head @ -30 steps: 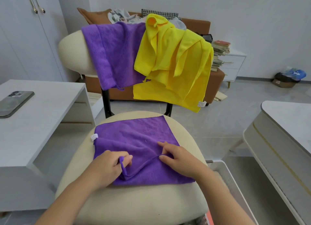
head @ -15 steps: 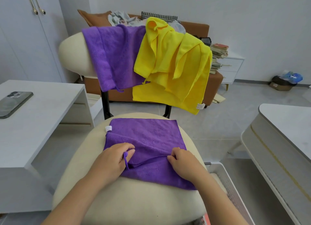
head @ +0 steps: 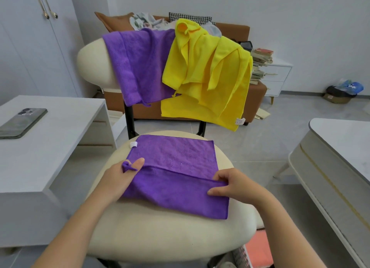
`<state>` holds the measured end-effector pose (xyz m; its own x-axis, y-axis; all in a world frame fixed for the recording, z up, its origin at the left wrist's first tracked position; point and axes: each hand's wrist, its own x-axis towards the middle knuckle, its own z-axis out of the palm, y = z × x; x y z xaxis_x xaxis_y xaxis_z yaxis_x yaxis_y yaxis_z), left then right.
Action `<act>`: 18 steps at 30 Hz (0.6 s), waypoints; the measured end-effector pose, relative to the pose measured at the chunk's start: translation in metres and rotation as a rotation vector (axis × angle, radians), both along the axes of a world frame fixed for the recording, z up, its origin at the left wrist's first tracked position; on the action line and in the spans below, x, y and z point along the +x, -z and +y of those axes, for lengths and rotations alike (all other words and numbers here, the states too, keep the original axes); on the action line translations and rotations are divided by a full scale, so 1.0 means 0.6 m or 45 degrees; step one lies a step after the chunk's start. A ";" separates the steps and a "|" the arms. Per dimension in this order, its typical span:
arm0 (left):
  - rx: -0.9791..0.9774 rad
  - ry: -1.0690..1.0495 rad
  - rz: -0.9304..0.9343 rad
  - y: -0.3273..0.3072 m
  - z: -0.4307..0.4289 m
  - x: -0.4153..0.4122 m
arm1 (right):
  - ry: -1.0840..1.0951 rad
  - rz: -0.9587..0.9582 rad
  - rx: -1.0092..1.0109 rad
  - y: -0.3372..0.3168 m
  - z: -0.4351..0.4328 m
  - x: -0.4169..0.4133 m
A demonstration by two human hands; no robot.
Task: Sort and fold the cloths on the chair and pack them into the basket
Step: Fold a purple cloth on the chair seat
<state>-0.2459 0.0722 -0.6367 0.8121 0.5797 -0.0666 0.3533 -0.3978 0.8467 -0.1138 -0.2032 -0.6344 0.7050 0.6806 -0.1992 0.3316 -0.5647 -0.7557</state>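
On the chair seat [head: 160, 231] lies a half-folded purple cloth [head: 176, 179]. The left hand [head: 122, 177] pinches its fold at nine o'clock, and the right hand [head: 230, 184] pinches it at three. At twelve, another purple cloth [head: 138, 67] and yellow cloths [head: 206, 73] drape the backrest [head: 90, 63]. The basket [head: 243, 254] sits at five.

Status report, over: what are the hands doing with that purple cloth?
Left hand, right hand: each pinching a fold end. Purple cloth partly folded on seat. Yellow cloth on backrest.
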 end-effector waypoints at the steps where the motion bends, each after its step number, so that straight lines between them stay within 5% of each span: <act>1: -0.115 0.060 0.025 -0.003 0.007 -0.005 | 0.016 0.073 0.012 -0.001 -0.007 0.002; 4: -0.370 0.188 0.095 -0.003 0.021 -0.010 | 0.181 0.403 0.363 -0.003 -0.016 0.000; 9: -0.636 -0.010 -0.109 -0.009 0.015 -0.005 | 0.460 0.753 0.854 -0.003 -0.001 -0.007; 13: -0.789 0.069 -0.033 -0.017 0.021 -0.023 | 0.550 0.910 0.766 -0.011 -0.005 -0.013; 18: -0.813 0.370 0.339 -0.024 0.024 -0.061 | 0.528 1.051 0.512 -0.016 -0.030 -0.030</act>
<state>-0.2827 0.0867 -0.6224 0.8360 0.1271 -0.5338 0.5343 0.0333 0.8447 -0.1317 -0.2213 -0.6248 0.6468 0.5367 -0.5418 -0.5465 -0.1693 -0.8202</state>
